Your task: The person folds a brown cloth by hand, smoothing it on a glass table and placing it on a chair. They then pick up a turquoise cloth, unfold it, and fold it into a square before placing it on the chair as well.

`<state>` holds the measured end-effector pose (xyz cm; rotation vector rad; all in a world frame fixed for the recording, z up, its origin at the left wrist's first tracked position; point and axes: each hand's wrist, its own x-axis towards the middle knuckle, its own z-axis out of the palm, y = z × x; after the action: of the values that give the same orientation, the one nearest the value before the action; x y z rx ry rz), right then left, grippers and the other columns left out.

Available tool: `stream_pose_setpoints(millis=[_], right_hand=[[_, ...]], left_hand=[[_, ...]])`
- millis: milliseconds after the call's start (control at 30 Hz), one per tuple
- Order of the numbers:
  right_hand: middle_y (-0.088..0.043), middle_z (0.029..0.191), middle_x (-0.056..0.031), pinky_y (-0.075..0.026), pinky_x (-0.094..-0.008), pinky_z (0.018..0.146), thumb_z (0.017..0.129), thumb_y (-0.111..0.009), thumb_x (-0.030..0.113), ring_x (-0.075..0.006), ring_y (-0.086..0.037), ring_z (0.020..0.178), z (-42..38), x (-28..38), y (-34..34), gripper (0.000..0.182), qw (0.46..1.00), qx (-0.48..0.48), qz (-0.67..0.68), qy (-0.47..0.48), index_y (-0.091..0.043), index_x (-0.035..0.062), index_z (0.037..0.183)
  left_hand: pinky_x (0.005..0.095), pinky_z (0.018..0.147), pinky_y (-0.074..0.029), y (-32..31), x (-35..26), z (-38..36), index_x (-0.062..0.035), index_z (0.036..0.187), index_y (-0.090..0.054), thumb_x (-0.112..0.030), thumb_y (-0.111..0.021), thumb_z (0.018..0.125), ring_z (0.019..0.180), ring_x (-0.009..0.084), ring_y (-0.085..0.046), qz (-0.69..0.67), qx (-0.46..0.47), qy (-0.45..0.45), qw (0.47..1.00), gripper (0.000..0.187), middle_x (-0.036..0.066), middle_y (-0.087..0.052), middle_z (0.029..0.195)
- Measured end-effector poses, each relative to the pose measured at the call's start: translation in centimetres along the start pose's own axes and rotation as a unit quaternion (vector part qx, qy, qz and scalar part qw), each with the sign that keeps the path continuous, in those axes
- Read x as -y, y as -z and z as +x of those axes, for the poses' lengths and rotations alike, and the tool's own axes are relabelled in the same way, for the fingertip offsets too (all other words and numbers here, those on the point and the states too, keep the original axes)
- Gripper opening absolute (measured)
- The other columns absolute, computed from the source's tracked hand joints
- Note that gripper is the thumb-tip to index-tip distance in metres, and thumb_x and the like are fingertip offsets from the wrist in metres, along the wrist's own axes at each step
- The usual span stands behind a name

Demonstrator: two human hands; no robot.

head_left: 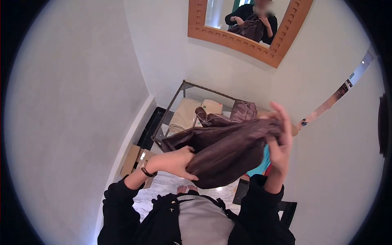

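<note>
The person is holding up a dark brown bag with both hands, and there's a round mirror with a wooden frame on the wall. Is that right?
Not quite. The mirror is not round: the head view shows straight edges and a corner, so its wooden frame is rectangular. The rest holds: the left hand and the right hand both hold up the dark brown bag.

You will find no text you can read here. The small green mark on the cream cushion (211, 107) is too blurred to make out.
</note>
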<state>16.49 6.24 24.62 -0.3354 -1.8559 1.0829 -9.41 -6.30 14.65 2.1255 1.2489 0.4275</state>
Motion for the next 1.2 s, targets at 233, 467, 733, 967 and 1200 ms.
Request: stream_pose_setpoints(millis=[233, 467, 733, 967, 1200], right_hand=[[-0.051, 0.130, -0.0111, -0.037, -0.0306, 0.104, 0.082, -0.045, -0.004, -0.0181, -0.050, 0.118, -1.1, -1.6, 6.6, 0.062, 0.974, -0.204, -0.103, 0.009, -0.039, -0.0003, 0.143], [-0.050, 0.139, -0.0082, -0.029, -0.0333, 0.111, 0.086, -0.044, -0.006, -0.0187, -0.042, 0.131, -4.2, -6.6, 11.8, 0.054, 0.962, -0.205, -0.129, -0.126, -0.046, 0.0027, 0.139], [-0.053, 0.134, -0.0066, -0.043, -0.0268, 0.095, 0.086, -0.045, -0.005, -0.0145, -0.053, 0.113, -5.6, -7.4, 13.3, 0.052, 0.961, -0.220, -0.059, -0.158, -0.048, -0.0002, 0.137], [-0.057, 0.130, -0.0069, -0.042, -0.0277, 0.099, 0.085, -0.047, -0.006, -0.0139, -0.054, 0.114, -5.2, -6.6, 12.6, 0.048, 0.972, -0.170, -0.067, -0.150, -0.053, -0.0021, 0.132], [-0.064, 0.120, -0.0076, -0.040, -0.0289, 0.103, 0.089, -0.054, -0.005, -0.0152, -0.056, 0.115, -4.7, -17.2, 10.9, 0.037, 0.969, -0.055, -0.113, -0.212, -0.059, 0.0007, 0.125]], left_hand=[[0.0456, 0.083, -0.048, -1.5, 2.5, -4.5, 0.0033, 0.101, -0.059, -0.025, -0.073, 0.077, 0.077, 0.0390, -0.061, 0.152, 0.001, 0.115, 0.982, 0.040, 0.022, -0.064, 0.077], [0.0398, 0.072, -0.051, 4.7, -5.6, -6.7, -0.0012, 0.096, -0.059, -0.008, -0.066, 0.069, 0.082, 0.0316, -0.062, 0.325, -0.188, 0.112, 0.920, 0.028, 0.014, -0.061, 0.084], [0.0445, 0.091, -0.047, 10.0, -10.2, -8.4, -0.0040, 0.070, -0.056, -0.018, -0.072, 0.058, 0.091, 0.0261, -0.060, 0.290, -0.238, -0.092, 0.922, 0.024, 0.005, -0.052, 0.076], [0.0542, 0.105, -0.036, 14.2, -5.5, -8.3, -0.0032, 0.071, -0.059, -0.026, -0.081, 0.059, 0.108, 0.0299, -0.059, 0.278, -0.377, -0.021, 0.883, 0.033, 0.009, -0.058, 0.101], [0.0411, 0.089, -0.048, 11.7, 14.4, -2.8, -0.0063, 0.110, -0.063, -0.031, -0.073, 0.083, 0.104, 0.0350, -0.057, 0.194, -0.282, 0.136, 0.930, 0.039, 0.015, -0.055, 0.114]])
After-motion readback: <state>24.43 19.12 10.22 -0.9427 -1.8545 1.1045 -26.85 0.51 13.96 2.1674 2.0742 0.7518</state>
